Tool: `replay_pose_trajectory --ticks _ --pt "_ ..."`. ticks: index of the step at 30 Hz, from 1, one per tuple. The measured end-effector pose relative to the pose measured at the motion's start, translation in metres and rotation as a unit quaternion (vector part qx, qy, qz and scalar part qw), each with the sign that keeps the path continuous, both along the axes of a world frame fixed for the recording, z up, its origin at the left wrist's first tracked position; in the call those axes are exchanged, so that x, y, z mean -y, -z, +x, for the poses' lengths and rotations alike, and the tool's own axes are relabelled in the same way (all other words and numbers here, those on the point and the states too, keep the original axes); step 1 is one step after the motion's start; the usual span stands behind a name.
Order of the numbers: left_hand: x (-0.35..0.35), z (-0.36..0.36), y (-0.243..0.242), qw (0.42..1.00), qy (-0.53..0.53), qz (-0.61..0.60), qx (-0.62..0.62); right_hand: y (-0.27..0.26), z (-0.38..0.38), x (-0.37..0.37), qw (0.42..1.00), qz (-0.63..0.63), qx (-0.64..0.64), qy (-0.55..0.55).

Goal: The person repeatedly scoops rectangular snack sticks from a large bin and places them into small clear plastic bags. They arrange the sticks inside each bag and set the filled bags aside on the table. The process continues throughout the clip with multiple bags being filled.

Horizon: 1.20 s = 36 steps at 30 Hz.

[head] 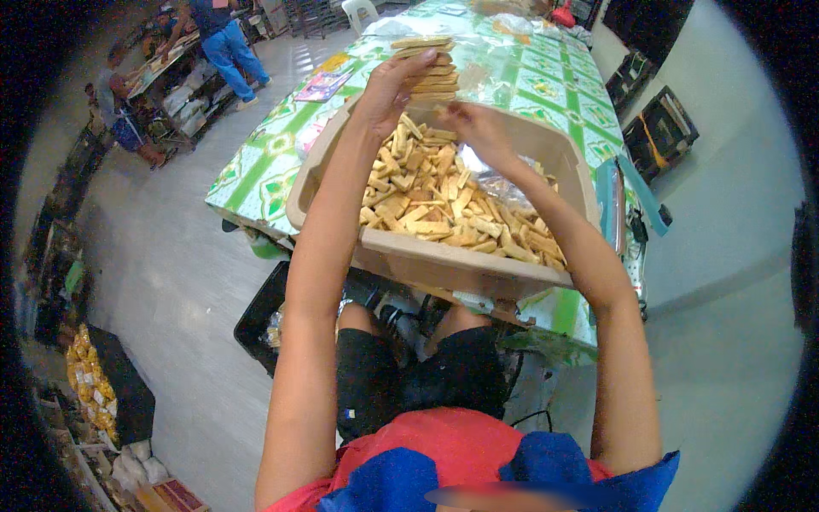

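Note:
My left hand (387, 89) grips a stack of flat, pale-yellow snack strips (436, 80) above the far side of a tan plastic tub (461, 256). The strips lie one over another, and clear plastic seems to surround them. Just below and right of the stack is my right hand (483, 134), its fingers bent and blurred by motion. Whether it holds anything is unclear. Loose yellow strips (435, 198) fill much of the tub. Crumpled clear plastic (505, 185) rests on them at the right, partly behind my right forearm.
The tub stands on a table with a green-and-white patterned cloth (256, 160). Beside my legs is a black crate (262, 326) with packets. Bagged yellow snacks (93, 384) stand at lower left. People (224, 48) are at another table, near a white plastic chair (359, 13).

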<state>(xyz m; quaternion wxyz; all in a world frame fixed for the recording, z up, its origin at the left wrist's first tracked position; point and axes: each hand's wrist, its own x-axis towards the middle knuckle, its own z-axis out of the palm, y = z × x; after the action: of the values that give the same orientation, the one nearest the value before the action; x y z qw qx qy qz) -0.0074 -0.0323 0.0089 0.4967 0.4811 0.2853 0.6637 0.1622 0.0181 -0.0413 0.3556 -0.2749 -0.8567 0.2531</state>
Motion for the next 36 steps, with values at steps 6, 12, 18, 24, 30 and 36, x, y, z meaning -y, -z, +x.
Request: replay_pose_trajectory --ticks 6,12,18,24,30,36 --pt "0.003 0.001 0.002 0.999 0.021 0.016 0.040 -0.084 0.064 0.001 0.940 -0.068 -0.330 0.052" --pt "0.008 0.007 0.000 0.994 0.060 0.017 0.085 -0.100 0.060 0.039 0.954 0.069 -0.290 -0.011" --pt "0.009 0.016 0.004 0.990 0.116 -0.005 0.080 -0.093 0.045 0.048 0.933 0.262 -0.246 -0.029" --pt "0.008 0.022 0.006 0.986 0.141 -0.010 0.084 -0.091 0.044 0.044 0.917 0.338 -0.212 -0.013" --pt "0.011 0.020 0.002 0.989 0.141 0.006 0.043 -0.091 0.041 0.044 0.902 0.373 -0.219 -0.008" --pt "0.014 0.019 -0.001 0.992 0.119 -0.001 -0.033 -0.088 0.044 0.047 0.949 0.261 -0.176 -0.024"
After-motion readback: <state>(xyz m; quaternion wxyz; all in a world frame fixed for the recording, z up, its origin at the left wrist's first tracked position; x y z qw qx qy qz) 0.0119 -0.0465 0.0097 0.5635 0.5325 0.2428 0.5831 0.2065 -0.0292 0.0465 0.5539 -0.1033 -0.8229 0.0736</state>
